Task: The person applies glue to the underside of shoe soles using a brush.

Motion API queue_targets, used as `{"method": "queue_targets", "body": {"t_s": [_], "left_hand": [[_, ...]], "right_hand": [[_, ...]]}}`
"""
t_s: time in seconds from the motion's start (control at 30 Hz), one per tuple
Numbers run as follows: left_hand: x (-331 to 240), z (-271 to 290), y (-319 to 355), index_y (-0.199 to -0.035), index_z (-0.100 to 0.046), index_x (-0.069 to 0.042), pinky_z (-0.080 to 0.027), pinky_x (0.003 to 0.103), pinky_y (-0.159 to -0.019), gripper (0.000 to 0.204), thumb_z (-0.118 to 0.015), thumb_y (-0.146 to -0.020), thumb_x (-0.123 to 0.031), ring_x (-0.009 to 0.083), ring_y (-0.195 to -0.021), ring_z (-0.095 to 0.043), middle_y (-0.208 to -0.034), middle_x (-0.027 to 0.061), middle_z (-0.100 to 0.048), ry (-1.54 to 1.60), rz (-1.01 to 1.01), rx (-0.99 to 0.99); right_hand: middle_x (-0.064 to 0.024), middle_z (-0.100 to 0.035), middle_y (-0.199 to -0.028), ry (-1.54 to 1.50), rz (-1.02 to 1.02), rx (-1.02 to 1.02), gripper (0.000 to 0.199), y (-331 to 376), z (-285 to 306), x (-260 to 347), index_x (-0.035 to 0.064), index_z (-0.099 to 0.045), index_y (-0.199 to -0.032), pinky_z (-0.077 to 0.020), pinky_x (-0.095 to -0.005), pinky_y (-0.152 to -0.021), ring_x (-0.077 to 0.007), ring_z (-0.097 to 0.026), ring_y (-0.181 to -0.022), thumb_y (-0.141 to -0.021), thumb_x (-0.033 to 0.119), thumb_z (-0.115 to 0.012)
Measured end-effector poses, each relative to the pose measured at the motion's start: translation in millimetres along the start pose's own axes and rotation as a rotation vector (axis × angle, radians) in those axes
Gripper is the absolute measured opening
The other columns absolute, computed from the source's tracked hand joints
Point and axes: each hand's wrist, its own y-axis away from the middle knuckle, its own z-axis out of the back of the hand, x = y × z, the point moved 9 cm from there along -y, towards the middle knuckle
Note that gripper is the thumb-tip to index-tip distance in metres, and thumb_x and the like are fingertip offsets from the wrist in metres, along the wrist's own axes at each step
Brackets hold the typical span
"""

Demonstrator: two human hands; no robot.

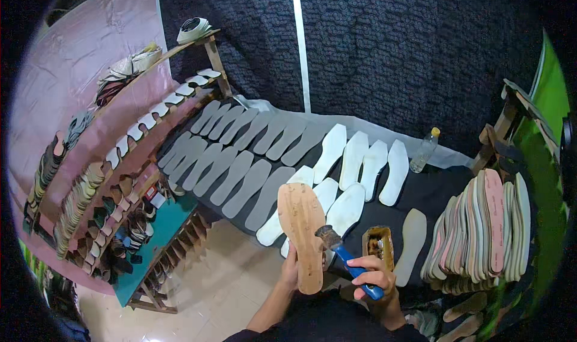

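My left hand (290, 268) is closed on a tan insole (300, 222), held up over the near edge of the dark-covered table; part of the hand is hidden behind it. In my right hand (377, 282) is a brush (353, 262) with a blue handle, fingers wrapped round it. Its dark bristles meet the insole's right edge, or come very close. Just right of the brush sits a brown-stained tray (384, 232) with dark residue inside. A cream insole (411, 246) lies beside that tray. Behind the held insole lie several white insoles (348, 207).
Rows of grey insoles (240, 180) cover the table's left part. A clear bottle (424, 151) with a yellow cap stands at the back. Insoles are stacked thickly (475, 234) at right. On the left, wooden racks (105, 180) hold shoe parts above a green-topped bench (144, 264).
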Motion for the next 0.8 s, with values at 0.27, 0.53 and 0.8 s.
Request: {"method": "queue_targets", "body": {"t_s": [0.27, 0.53, 0.8], "left_hand": [[-2, 10, -1, -0.120, -0.045, -0.003, -0.048, 0.032, -0.071, 0.066, -0.014, -0.091, -0.054, 0.0200, -0.081, -0.057, -0.096, 0.0108, -0.058, -0.132, 0.010, -0.110], [5, 21, -1, -0.120, -0.045, -0.005, -0.048, 0.033, -0.076, 0.062, -0.016, -0.092, -0.052, 0.0201, -0.087, -0.057, -0.102, 0.0096, -0.057, -0.136, 0.001, -0.128], [11, 20, 1, -0.121, -0.044, -0.006, -0.047, 0.034, -0.079, 0.062, -0.019, -0.091, -0.054, 0.0201, -0.092, -0.056, -0.105, 0.0088, -0.056, -0.089, 0.029, -0.148]], "right_hand": [[-0.0186, -0.058, -0.100, 0.012, 0.000, -0.034, 0.034, -5, 2, 12, 0.0091, -0.051, -0.088, -0.0493, -0.0337, -0.063, -0.0274, -0.060, -0.078, -0.078, 0.040, -0.061], [-0.0180, -0.058, -0.098, 0.061, -0.024, 0.019, 0.032, -7, -7, 10, 0.0089, -0.050, -0.089, -0.0490, -0.0354, -0.066, -0.0277, -0.060, -0.080, -0.079, 0.038, -0.059], [-0.0178, -0.059, -0.098, 0.016, 0.021, 0.010, 0.031, 0, -5, 12, 0.0073, -0.051, -0.088, -0.0486, -0.0348, -0.065, -0.0283, -0.061, -0.081, -0.080, 0.035, -0.061]]}}
